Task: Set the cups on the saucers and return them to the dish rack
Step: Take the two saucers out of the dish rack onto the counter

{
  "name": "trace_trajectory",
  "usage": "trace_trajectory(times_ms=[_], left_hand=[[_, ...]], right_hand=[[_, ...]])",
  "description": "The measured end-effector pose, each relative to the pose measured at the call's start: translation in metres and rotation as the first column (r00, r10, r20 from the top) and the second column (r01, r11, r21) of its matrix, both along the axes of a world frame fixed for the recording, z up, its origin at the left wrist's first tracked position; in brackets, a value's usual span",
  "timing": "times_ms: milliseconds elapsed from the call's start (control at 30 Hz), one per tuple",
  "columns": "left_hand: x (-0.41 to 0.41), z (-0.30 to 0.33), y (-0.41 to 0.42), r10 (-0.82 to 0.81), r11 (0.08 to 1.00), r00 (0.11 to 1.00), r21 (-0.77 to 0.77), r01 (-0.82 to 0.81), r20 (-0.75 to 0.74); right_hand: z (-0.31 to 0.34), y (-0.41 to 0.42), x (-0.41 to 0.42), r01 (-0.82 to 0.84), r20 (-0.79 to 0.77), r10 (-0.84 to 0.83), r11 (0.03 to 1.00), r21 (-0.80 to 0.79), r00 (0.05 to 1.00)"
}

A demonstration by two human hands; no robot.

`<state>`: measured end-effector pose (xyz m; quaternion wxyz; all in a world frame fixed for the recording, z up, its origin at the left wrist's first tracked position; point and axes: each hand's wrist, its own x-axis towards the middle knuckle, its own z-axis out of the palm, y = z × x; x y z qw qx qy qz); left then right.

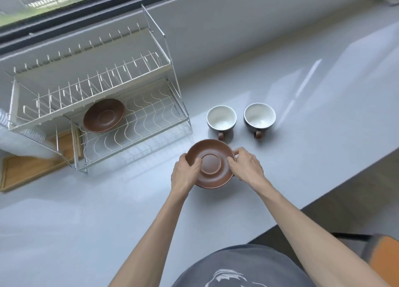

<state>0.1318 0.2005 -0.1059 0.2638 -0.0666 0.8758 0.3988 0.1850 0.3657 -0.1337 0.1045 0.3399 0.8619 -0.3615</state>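
A brown saucer [212, 155] is held between both hands just above or on the grey counter, in front of the cups. My left hand [184, 174] grips its left rim and my right hand [247, 165] grips its right rim. Two dark cups with white insides stand side by side behind it, the left cup [221, 119] and the right cup [259, 117], handles pointing toward me. A second brown saucer [103, 115] lies on the lower shelf of the white wire dish rack [138, 122] at the left.
A wooden tray [28, 170] sits under the rack's left end, with a clear plastic item [19, 135] lying above it. The window sill and wall run behind. The counter edge [345, 178] drops off at the right, with a chair below.
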Motion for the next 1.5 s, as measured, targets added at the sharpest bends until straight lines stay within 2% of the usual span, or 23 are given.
trace_trajectory(times_ms=[267, 533, 933, 1500], left_hand=[[0.018, -0.009, 0.057, -0.174, 0.985, 0.983, 0.024, 0.173, 0.065], [0.030, -0.017, 0.102, -0.301, 0.954, 0.948, 0.028, 0.300, 0.105], [0.036, -0.023, 0.124, -0.333, 0.943, 0.938, 0.025, 0.332, 0.091], [0.038, -0.025, 0.113, -0.369, 0.929, 0.925, 0.005, 0.370, 0.090]], right_hand=[[-0.017, 0.050, 0.040, 0.186, 0.045, -0.188, 0.982, 0.039, 0.981], [-0.030, 0.090, 0.066, 0.270, 0.073, -0.277, 0.958, 0.101, 0.958], [-0.035, 0.106, 0.077, 0.309, 0.099, -0.317, 0.947, 0.086, 0.943], [-0.032, 0.096, 0.083, 0.267, 0.132, -0.274, 0.961, 0.069, 0.953]])
